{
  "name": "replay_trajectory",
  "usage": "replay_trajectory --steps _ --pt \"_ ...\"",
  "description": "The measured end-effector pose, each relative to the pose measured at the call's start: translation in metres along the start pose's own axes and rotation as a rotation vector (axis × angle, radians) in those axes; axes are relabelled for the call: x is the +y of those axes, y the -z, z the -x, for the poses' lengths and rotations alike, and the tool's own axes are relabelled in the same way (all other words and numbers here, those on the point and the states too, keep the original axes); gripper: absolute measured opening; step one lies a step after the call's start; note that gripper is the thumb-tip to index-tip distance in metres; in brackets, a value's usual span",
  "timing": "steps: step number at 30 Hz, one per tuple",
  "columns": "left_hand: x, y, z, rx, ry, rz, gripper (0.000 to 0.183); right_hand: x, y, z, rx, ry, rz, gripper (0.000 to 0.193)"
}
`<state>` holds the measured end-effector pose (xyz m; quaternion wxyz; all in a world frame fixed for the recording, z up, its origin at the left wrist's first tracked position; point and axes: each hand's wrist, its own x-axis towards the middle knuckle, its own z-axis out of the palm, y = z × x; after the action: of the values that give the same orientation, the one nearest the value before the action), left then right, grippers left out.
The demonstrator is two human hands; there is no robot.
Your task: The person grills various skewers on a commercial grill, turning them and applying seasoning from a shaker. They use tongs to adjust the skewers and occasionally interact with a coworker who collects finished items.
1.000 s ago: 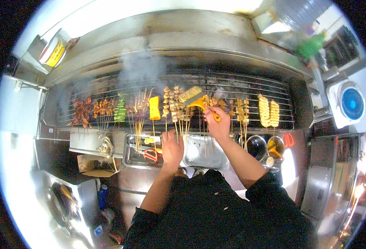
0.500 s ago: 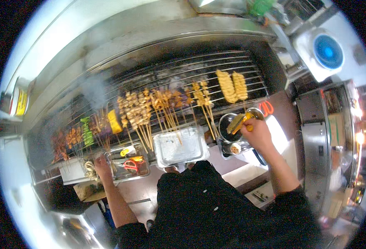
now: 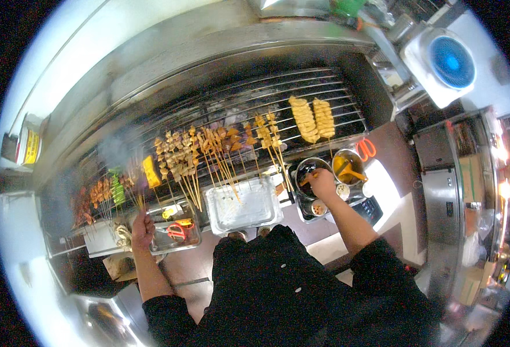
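My left hand [image 3: 143, 229] is closed around the lower ends of a bunch of thin skewers [image 3: 133, 188], whose tops lie over the left part of the grill. What food they carry is unclear through the smoke. Over a round metal pot of dark liquid [image 3: 308, 166], my right hand [image 3: 323, 184] is closed on a brush [image 3: 306, 179]; its head is mostly hidden in the pot. Beside it stands a second pot [image 3: 340, 155] holding yellowish liquid and an orange-handled utensil [image 3: 354, 173].
Meat skewers [image 3: 180, 156] and two pale spiral-cut skewers [image 3: 304, 121] lie across the long grill [image 3: 339, 87]. Along its front are a white-lined metal tray [image 3: 243, 208], a tray with red-handled scissors [image 3: 177, 231], and small seasoning containers [image 3: 318, 207]. Smoke drifts at left.
My right hand has lowered the brush leftward into the dark pot. My left hand's closed grip on the skewers now shows more clearly. The whole view has shifted slightly.
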<state>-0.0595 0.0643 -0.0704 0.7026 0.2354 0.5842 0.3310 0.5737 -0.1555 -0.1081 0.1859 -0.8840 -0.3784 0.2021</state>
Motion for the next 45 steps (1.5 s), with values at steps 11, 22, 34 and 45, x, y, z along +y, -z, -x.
replay_trajectory --steps 11,22,34,45 --pt "-0.003 -0.067 0.015 0.680 -0.344 -1.065 0.075 -0.047 0.016 0.122 0.349 0.152 -0.609 0.019" --pt "-0.012 -0.046 -0.005 0.544 -0.195 -1.378 0.043 -0.368 -0.062 0.125 0.112 0.828 -0.786 0.009" --pt "0.013 -0.028 0.006 0.417 -0.220 -1.416 0.032 -0.541 -0.210 0.064 -0.262 0.567 -0.639 0.024" --pt "0.034 0.040 0.004 -0.363 -0.310 -0.186 0.018 -0.587 -0.122 0.084 -0.049 0.724 -1.070 0.012"
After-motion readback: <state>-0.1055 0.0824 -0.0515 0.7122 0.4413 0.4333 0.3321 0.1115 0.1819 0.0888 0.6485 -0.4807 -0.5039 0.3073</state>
